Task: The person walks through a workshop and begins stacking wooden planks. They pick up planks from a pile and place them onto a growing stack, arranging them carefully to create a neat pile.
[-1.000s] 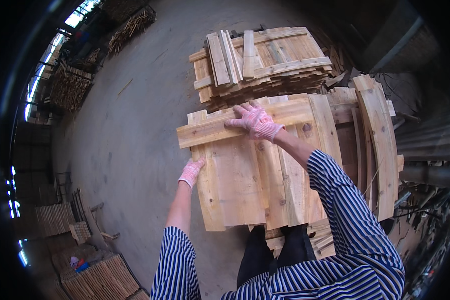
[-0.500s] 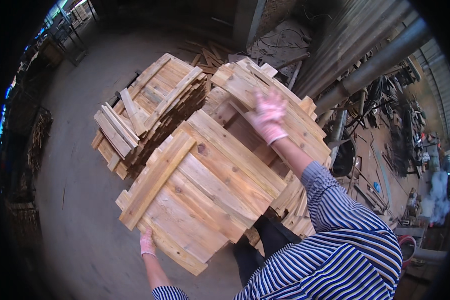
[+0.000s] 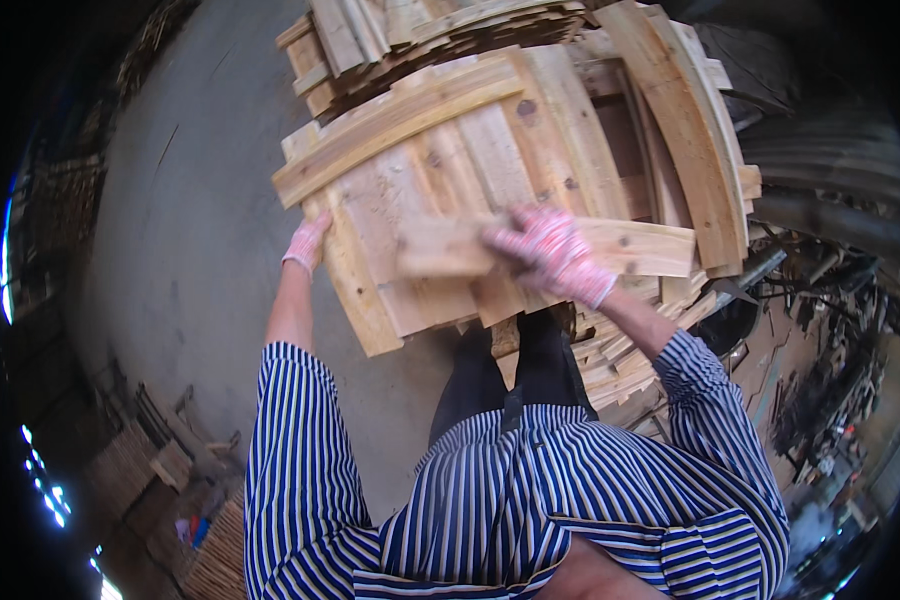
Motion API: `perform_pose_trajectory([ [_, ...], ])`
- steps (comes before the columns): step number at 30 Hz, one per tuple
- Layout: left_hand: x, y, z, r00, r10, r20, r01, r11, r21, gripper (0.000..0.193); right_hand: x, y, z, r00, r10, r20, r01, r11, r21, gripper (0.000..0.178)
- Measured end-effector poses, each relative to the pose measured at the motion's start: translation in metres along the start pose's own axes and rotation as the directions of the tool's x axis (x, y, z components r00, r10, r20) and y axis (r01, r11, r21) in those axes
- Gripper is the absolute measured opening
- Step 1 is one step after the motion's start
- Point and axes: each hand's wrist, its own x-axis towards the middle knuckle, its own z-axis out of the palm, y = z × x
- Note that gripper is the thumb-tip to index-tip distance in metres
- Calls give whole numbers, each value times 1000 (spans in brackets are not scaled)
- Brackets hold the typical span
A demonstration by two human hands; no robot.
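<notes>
Right hand [image 3: 550, 252] grips a loose board [image 3: 635, 247] over the plank panel [image 3: 437, 165]

From where I stand, the right hand, in a pink-and-white glove, is clamped on the loose board near its middle. That board lies crosswise over the near part of the plank panel, its left end blurred and its right end reaching past the panel's right side; I can't tell whether the two touch. The left hand [image 3: 308, 242], gloved alike, is at the panel's left edge, its fingers partly hidden, so I can't say if they are closed around it. Along the panel's far side runs a crosspiece [image 3: 400, 125]. To the right stand longer boards [image 3: 685, 130], tilted a little. Just beyond the panel is a far stack [image 3: 470, 22], with loose slats [image 3: 342, 35] on its left part. Concrete floor [image 3: 200, 220] spreads to the left. The worker wears a striped shirt [image 3: 470, 490] and dark trousers [image 3: 470, 375].
</notes>
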Motion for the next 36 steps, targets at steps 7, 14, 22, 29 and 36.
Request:
perform_pose_trajectory([
  [7,-5,12,39,997,37,-64,-34,998,53,58,26,-63,116,978,-148,146,128,982,139,65],
  [14,9,1,15,995,-46,89,45,999,12,62,14,-43,126,996,-63,65,55,991,120,91],
  [22,-23,26,74,812,315,-492,153,699,699,82,-50,108,-53,381,732,-565,-908,412,-78,94],
  [29,-97,55,368,805,558,201,-585,691,425,74,-60,133,-72,406,892,-200,-912,408,-33,102],
  [36,-79,70,549,997,34,67,-42,991,124,78,-45,151,-99,447,894,11,-894,447,-25,108],
])
